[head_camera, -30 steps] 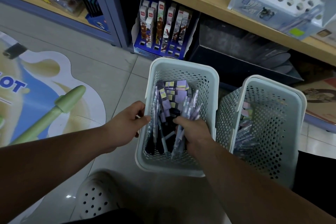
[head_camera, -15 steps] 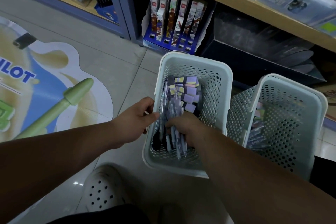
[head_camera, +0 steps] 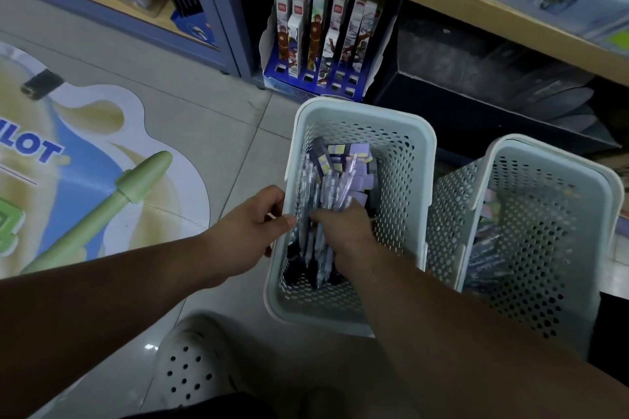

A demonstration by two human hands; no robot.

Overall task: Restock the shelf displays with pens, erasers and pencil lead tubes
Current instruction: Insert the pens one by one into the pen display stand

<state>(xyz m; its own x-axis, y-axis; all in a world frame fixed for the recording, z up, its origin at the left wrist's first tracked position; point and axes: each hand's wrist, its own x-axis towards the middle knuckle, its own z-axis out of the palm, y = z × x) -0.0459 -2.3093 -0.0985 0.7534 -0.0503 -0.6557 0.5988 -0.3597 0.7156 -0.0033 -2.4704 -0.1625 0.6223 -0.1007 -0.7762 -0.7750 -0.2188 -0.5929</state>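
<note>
A floor sticker of a green pen is cut off at the left edge. The left hand grips the left rim of a pale perforated basket, thumb at the inner wall. Inside the basket, translucent lilac pens lie over purple boxes whose labels are too small to read. The right hand curls round a bundle of those pens, its fingertips buried. The contents of the second basket are dim and blurred.

Blue letters "ILOT" on the floor sticker, cut off at its left edge, labels on the boxed packs too small to read
</note>
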